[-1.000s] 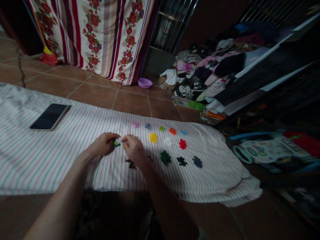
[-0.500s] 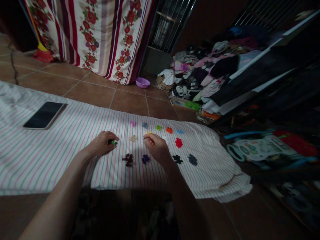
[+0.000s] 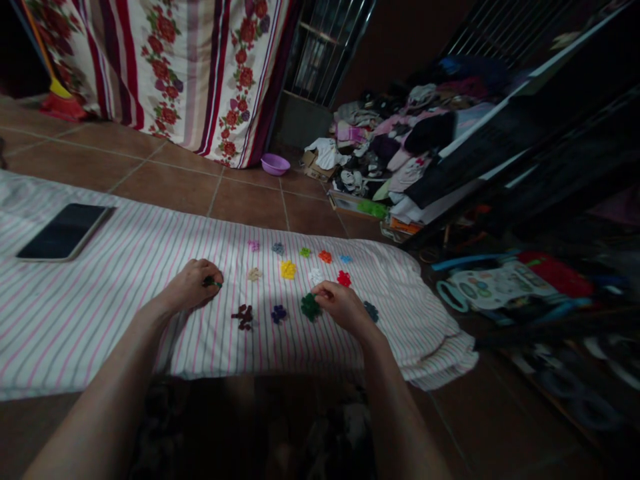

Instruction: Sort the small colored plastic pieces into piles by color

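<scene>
My left hand (image 3: 194, 283) rests on the striped cloth (image 3: 150, 280), fingers curled round small pieces (image 3: 214, 283) that show some green; the rest is hidden in the palm. My right hand (image 3: 343, 305) is pinched at the edge of a dark green pile of small pieces (image 3: 310, 307); what is between its fingertips is too small to make out. Sorted by colour, other piles lie around: yellow (image 3: 288, 269), white (image 3: 316, 275), red (image 3: 343, 278), dark blue (image 3: 279, 313), brown (image 3: 243, 317) and beige (image 3: 255, 274). A dark grey pile (image 3: 371, 311) is partly behind my right hand.
Along the back sit pink (image 3: 254, 245), grey (image 3: 278, 248), lime (image 3: 305, 252), orange (image 3: 325, 256) and light blue (image 3: 345, 259) piles. A phone (image 3: 64, 231) lies at the left. Beyond are a purple basin (image 3: 275, 164) and heaped clothes (image 3: 380, 140).
My right hand has moved from beside the yellow pile rightward and nearer to me, to the dark green pile. My left hand stays curled at its place. The view has shifted slightly.
</scene>
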`<state>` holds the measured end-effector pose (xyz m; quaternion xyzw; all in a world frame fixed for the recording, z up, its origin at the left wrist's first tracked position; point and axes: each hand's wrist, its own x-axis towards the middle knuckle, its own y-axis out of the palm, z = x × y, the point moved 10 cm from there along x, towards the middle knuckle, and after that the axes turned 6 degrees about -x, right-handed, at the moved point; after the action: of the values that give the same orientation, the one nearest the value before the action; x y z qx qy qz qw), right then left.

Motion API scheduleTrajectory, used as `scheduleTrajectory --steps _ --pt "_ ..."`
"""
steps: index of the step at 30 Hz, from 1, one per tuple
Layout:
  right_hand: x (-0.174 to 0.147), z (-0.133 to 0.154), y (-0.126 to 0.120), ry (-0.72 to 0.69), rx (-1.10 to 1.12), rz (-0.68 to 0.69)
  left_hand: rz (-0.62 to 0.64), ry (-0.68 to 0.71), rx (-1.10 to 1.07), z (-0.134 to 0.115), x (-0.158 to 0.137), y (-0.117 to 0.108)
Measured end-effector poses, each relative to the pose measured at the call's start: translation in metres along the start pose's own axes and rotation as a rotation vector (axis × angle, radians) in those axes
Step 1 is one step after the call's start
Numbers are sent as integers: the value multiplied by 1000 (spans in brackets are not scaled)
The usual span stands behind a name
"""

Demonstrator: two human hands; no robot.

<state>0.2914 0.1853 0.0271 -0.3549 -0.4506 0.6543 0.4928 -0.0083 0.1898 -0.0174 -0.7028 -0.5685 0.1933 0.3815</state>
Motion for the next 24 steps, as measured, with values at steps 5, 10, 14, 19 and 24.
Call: scheduleTrajectory --steps 5,10,14,19,24 --pt "-1 -7 8 1 -37 77 24 16 3 -1 2 2" --pt "-7 -10 11 2 -74 150 18 21 23 -2 3 0" --pt "-16 -15 22 34 -71 273 1 32 25 -4 3 -1" --pt "-20 -17 28 51 -85 283 -11 42 28 -4 4 -1" --pt "-18 -20 30 56 -43 254 -7 37 58 -1 4 0"
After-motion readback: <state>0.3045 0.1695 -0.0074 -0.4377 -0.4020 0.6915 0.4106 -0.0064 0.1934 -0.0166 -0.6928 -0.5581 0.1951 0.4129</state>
